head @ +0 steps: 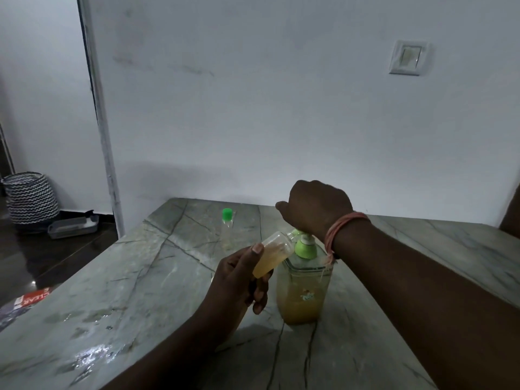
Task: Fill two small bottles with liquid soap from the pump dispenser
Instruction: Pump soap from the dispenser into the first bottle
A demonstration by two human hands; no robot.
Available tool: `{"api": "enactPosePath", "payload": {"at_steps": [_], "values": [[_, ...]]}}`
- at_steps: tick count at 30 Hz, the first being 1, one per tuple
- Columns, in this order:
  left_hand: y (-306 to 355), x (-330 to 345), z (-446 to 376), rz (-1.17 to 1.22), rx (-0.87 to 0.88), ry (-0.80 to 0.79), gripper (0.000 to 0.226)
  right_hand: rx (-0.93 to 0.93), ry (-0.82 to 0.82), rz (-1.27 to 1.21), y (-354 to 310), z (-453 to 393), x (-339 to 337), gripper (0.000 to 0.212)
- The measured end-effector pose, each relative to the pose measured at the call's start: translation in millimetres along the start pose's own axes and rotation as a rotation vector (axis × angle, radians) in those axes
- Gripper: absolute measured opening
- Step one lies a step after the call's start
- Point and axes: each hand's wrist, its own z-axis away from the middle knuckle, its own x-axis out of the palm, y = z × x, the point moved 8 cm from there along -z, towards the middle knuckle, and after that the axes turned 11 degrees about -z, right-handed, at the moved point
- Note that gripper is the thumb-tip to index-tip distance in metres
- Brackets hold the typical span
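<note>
Pressing down on the pump dispenser (pixel 305 288), the right hand (pixel 315 208) covers its green head; the left hand (pixel 239 280) grips a tilted small bottle (pixel 273 253) at the spout.

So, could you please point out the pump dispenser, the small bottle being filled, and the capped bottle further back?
pump dispenser (pixel 302 294): head view, on its soap-filled body.
small bottle (pixel 271 256): head view, on its tilted side.
capped bottle (pixel 227 214): head view, on its green cap.
</note>
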Motion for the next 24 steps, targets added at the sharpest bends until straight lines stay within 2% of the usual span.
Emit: {"api": "enactPosePath", "payload": {"at_steps": [6,10,13,16,18,24], "values": [[-1.9,0.3,-2.0,-0.010,-0.005,-0.001,0.036,0.113,-0.038,-0.147,16.3,1.8,12.9,0.037],[-2.6,0.4,-1.2,0.023,-0.006,0.000,0.037,0.069,-0.057,-0.097,10.1,0.4,7.3,0.037],[-2.0,1.0,-0.6,0.017,-0.012,-0.011,0.039,0.005,-0.011,-0.007,1.4,-1.0,0.0,0.039],[-1.9,-1.5,-2.0,-0.004,-0.001,-0.004,0.039,0.063,0.056,-0.159,10.5,1.1,5.6,0.041],[-1.2,-1.1,-1.8,-0.013,0.003,0.005,0.037,0.097,0.041,-0.214,16.3,3.5,10.5,0.041],[-2.9,-0.1,-0.8,0.001,-0.026,0.017,0.039,0.062,-0.014,-0.109,8.9,2.5,3.2,0.037]]}}
